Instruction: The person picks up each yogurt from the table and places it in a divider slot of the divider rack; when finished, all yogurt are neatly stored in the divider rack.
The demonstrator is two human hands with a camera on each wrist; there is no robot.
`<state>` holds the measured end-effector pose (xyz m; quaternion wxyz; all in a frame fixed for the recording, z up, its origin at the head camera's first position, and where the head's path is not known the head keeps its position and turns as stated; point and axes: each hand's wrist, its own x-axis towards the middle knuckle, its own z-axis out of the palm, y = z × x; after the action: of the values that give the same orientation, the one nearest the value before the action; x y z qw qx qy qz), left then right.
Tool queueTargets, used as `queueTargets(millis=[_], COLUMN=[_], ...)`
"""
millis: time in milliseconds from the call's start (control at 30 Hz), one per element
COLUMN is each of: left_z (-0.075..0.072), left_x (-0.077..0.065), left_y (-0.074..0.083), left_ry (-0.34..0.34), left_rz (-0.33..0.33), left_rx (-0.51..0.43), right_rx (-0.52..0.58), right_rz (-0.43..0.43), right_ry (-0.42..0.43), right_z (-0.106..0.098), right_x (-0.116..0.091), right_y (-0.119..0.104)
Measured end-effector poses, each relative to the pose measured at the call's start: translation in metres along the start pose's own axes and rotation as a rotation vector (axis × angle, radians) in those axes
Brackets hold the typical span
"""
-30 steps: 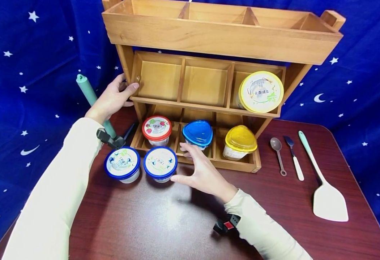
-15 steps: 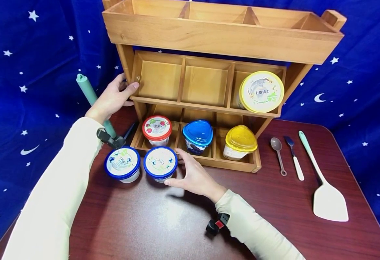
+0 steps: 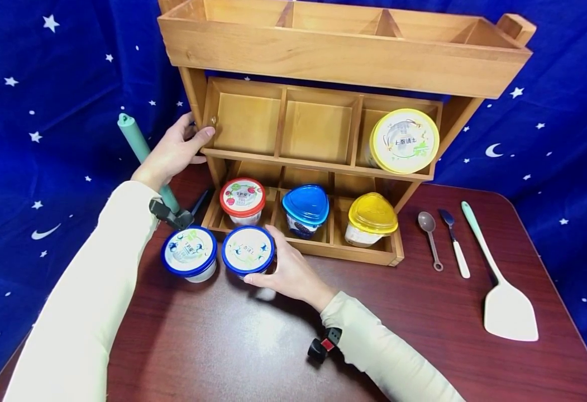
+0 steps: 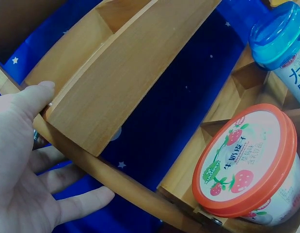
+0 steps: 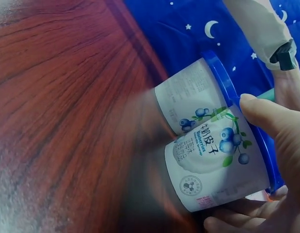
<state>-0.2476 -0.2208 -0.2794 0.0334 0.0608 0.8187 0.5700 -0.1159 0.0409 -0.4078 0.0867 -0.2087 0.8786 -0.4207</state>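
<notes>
My right hand (image 3: 293,272) holds a round blue-lidded yogurt cup (image 3: 248,249) on the table, thumb at the near side, fingers round the far side. In the right wrist view this cup (image 5: 215,162) shows blueberries on its white wall. A second blue-lidded yogurt cup (image 3: 189,252) stands just to its left. At the left side of a wooden rack (image 3: 343,64), my left hand (image 3: 176,148) grips the frame, thumb on the middle tray's edge and fingers behind. The left wrist view shows the left hand (image 4: 21,160) with its fingers beyond the side rail (image 4: 125,187).
The rack's bottom tray bears a red-lidded cup (image 3: 243,200), a blue domed cup (image 3: 305,206) and a yellow domed cup (image 3: 372,216). A yellow-lidded cup (image 3: 405,142) sits in the middle tray. At right lie a spoon (image 3: 426,223), a small spreader (image 3: 456,248) and a spatula (image 3: 510,312).
My right hand has moved left from in front of the blue domed cup and closed round the right-hand blue-lidded yogurt cup. The left hand has stayed on the rack.
</notes>
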Motion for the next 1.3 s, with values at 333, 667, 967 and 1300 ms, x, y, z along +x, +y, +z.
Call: queueTargets(millis=[333,667,967,1300], left_z=[0.0003,0.0003,0.0004,0.0005], left_x=[-0.0004,-0.0009,-0.0024,-0.0011], left_y=[0.0007,0.0010,0.0017,0.0011], left_ry=[-0.001,0.000,-0.004,0.006], left_rz=[-0.003,0.000,-0.019,-0.002], left_rx=[0.000,0.005,-0.001,0.008], right_rx=[-0.008,-0.008,0.020,0.051], right_rz=[0.007,-0.012,-0.028,-0.068], right_ry=[0.004,0.006,0.014,0.057], right_z=[0.0044,0.0058,0.0071,0.0052], right_x=[0.0028,0.0037,0.0021,-0.0021], right_y=[-0.0025,-0.0003,0.0001,-0.0004])
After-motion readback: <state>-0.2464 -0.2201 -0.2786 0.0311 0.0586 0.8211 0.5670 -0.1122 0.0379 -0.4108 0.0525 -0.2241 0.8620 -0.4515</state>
